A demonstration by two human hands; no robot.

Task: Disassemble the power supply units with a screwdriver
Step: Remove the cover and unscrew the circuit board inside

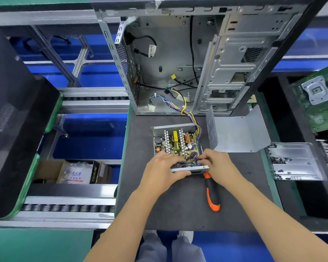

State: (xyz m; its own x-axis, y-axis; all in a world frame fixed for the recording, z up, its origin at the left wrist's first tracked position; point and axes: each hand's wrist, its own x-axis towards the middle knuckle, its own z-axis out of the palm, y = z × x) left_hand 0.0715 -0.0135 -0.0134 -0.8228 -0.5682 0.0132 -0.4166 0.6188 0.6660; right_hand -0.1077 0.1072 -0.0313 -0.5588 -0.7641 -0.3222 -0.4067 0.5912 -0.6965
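An opened power supply unit (175,140) lies on the dark mat (178,208), its circuit board with heatsinks and coils exposed. My left hand (163,167) grips its near metal wall, thumb under the edge. My right hand (216,163) pinches the small wires at the near right corner of the unit. An orange and black screwdriver (212,191) lies on the mat just below my right hand, untouched. The unit's removed metal cover (237,131) lies to the right. Its wire bundle (187,110) runs up into the open computer case (178,63).
A metal tray (295,161) with several loose screws sits at the right. A green motherboard (318,99) lies at the far right. A cardboard box (72,172) sits lower left under roller rails. Black panels (13,118) stand at the left.
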